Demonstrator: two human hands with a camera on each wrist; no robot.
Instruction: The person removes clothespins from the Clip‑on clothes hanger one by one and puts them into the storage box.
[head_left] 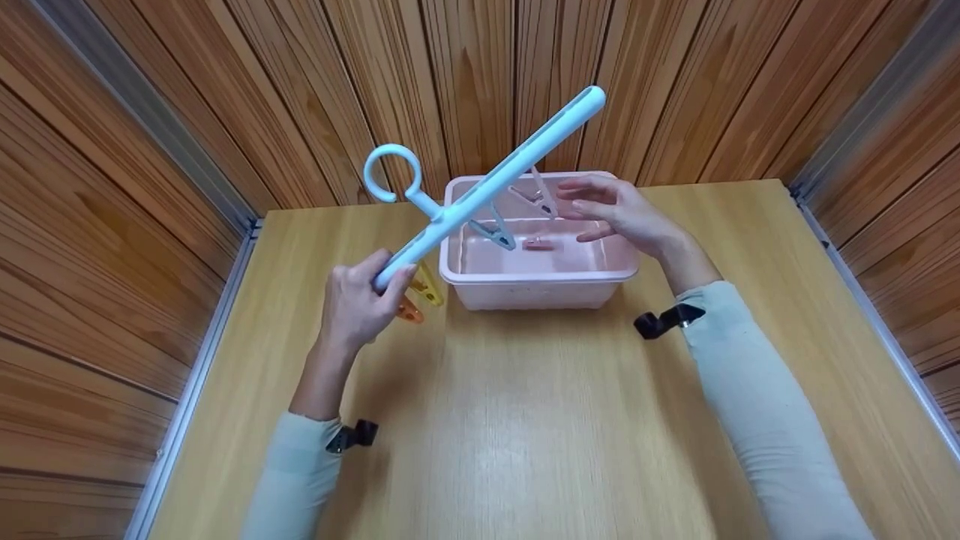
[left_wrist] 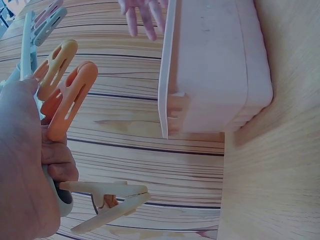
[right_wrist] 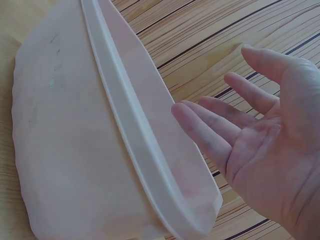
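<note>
My left hand (head_left: 360, 300) grips the lower end of a light blue clip hanger (head_left: 487, 187), which slants up to the right with its hook (head_left: 391, 150) at the upper left. From its bar hang a pink clip (head_left: 541, 199), a grey-blue clip (head_left: 495, 231), a yellow clip (head_left: 427, 285) and an orange clip (head_left: 409, 310). A cream clip (left_wrist: 110, 200) shows beside the left hand in the left wrist view. My right hand (head_left: 619, 214) is over the right side of a pink plastic bin (head_left: 536, 292), fingers spread and nothing held, fingertips close to the pink clip.
Inside the bin lies a small pink clip (head_left: 538, 244). The bin stands at the back of a wooden table (head_left: 510, 420), near the wood-panelled wall (head_left: 480, 75). Metal rails (head_left: 199, 375) run along the table's sides.
</note>
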